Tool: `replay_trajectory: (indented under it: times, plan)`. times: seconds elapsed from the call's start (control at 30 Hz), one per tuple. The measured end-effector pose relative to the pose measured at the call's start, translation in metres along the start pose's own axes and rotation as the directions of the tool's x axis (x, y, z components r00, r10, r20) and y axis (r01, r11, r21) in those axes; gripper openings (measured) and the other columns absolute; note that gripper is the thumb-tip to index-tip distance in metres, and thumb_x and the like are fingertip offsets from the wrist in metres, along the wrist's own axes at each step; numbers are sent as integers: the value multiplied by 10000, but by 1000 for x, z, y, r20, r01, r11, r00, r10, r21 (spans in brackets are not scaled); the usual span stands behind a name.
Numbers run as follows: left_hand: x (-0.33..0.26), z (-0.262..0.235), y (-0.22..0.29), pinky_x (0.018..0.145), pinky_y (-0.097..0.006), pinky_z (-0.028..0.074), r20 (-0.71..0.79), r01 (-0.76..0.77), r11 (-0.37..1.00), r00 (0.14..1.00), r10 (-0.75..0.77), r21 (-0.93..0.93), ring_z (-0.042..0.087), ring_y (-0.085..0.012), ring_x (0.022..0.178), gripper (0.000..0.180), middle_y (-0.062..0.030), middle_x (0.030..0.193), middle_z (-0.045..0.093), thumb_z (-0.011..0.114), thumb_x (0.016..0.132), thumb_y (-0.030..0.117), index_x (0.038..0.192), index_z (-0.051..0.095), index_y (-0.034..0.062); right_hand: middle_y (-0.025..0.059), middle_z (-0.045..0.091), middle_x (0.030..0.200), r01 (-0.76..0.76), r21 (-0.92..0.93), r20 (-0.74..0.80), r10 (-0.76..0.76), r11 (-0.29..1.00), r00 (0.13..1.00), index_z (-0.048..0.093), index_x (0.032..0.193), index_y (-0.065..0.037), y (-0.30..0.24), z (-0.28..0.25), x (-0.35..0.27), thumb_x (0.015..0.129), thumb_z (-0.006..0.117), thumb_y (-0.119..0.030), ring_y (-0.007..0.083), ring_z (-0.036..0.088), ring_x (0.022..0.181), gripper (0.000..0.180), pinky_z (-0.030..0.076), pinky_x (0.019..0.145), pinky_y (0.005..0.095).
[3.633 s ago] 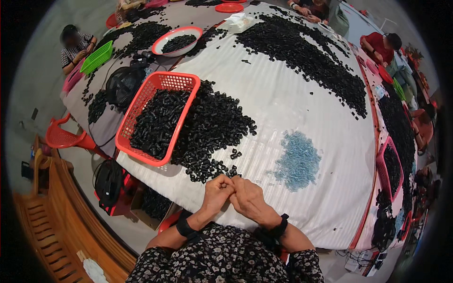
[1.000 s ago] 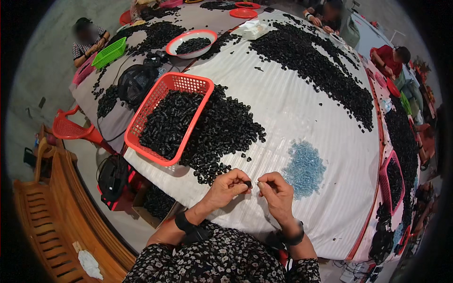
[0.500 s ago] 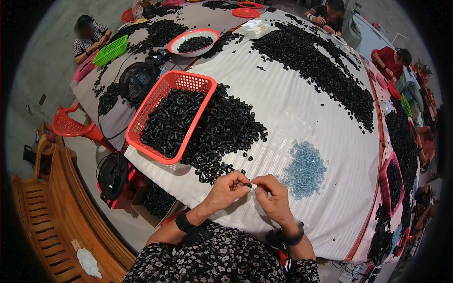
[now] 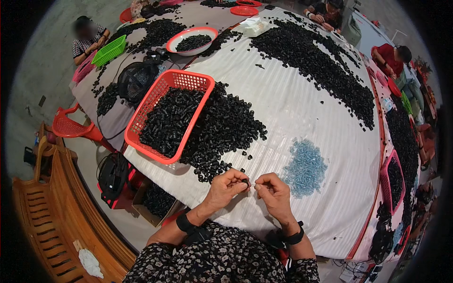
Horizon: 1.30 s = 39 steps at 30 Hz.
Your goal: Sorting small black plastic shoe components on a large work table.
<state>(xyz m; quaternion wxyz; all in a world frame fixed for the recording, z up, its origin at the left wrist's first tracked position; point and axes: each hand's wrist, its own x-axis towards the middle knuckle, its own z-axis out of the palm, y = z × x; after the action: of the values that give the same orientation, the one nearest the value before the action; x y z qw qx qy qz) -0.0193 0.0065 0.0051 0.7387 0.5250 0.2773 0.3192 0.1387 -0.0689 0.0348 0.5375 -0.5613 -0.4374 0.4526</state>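
Between the thumb and forefinger of my left hand (image 4: 223, 189) is a small black plastic piece (image 4: 246, 184). My right hand (image 4: 275, 194) pinches just to the right of it, a narrow gap apart; what its fingertips hold, if anything, is too small to make out. Beyond my left hand spreads a heap of black plastic pieces (image 4: 226, 125). A pile of small clear bluish pieces (image 4: 305, 168) lies on the white cloth, beyond and right of my right hand.
A red plastic basket (image 4: 210, 89) full of black pieces stands at the left. Farther off are a red-rimmed basin (image 4: 207, 33), a green basket (image 4: 109, 50) and a long black heap (image 4: 311, 61). Other people sit round the table. A wooden bench (image 4: 52, 221) is at lower left.
My hands have drawn slightly apart, the right one moving a little to the right. The black piece in my left fingers now shows more plainly.
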Motion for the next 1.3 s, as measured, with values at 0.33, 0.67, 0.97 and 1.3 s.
replay_trajectory:
  times: [0.33, 0.67, 0.97, 1.3]
  plan:
    - [-3, 3, 4, 656, -186, 458, 15, -3, 998, 1000, 2, 65, 549, -50, 729, 136, -6, 850, 602, 618, 847, 91, 946, 599, 1, -24, 531, 746, -43, 71, 53, 40, 997, 998, 555, 922, -15, 2, -2, 2, 859, 577, -58, 23, 461, 633, 79, 383, 545, 169]
    - [-6, -2, 6, 598, -163, 422, 73, 2, 979, 997, -18, 205, 505, -12, 698, 152, 23, 807, 592, 646, 834, 113, 941, 609, 12, -21, 527, 734, -135, 105, 161, 117, 985, 980, 555, 910, -20, 1, -7, 3, 842, 598, -44, 23, 469, 623, 84, 384, 529, 165]
    - [-12, -7, 4, 612, -190, 459, 208, 101, 984, 969, -131, 147, 553, -51, 697, 122, -20, 795, 610, 621, 847, 85, 923, 600, -8, -30, 511, 657, -414, 317, 349, 300, 854, 888, 522, 793, -62, 25, -10, -3, 810, 673, -105, 22, 437, 506, 159, 322, 422, 168]
    - [-15, -13, -2, 675, -237, 494, 390, 231, 968, 904, -175, -101, 590, -103, 726, 132, -68, 843, 627, 611, 848, 67, 931, 596, -34, -42, 473, 616, -512, 88, 497, 408, 854, 766, 522, 712, -49, 17, -13, -10, 808, 650, -116, 43, 395, 515, 174, 312, 459, 187]
